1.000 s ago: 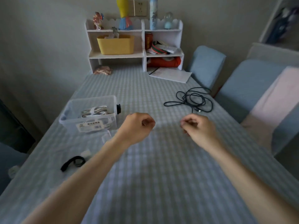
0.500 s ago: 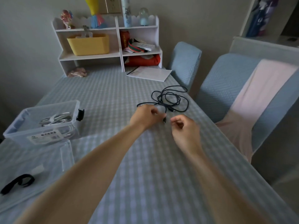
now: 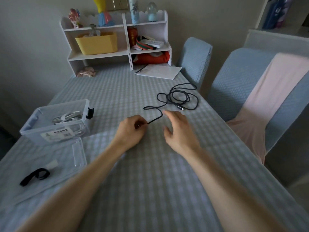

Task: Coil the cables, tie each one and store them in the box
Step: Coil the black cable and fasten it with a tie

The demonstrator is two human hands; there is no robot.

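A loose black cable lies tangled on the checked tablecloth toward the table's right edge. My left hand pinches one end of it, and the cable runs from my fingers up to the tangle. Just right of that end, my right hand hovers with fingers spread and holds nothing. A clear plastic box at the left holds white coiled cables. Its clear lid lies in front of it, with a black strap tie on it.
A white shelf unit with a yellow bin stands at the table's far end, papers beside it. Two blue-covered chairs stand along the right side, one draped with a pink cloth.
My left hand has taken the cable's end and drawn it toward me, stretching a length out of the tangle. My right hand opened its fingers. The view shifted slightly back left.
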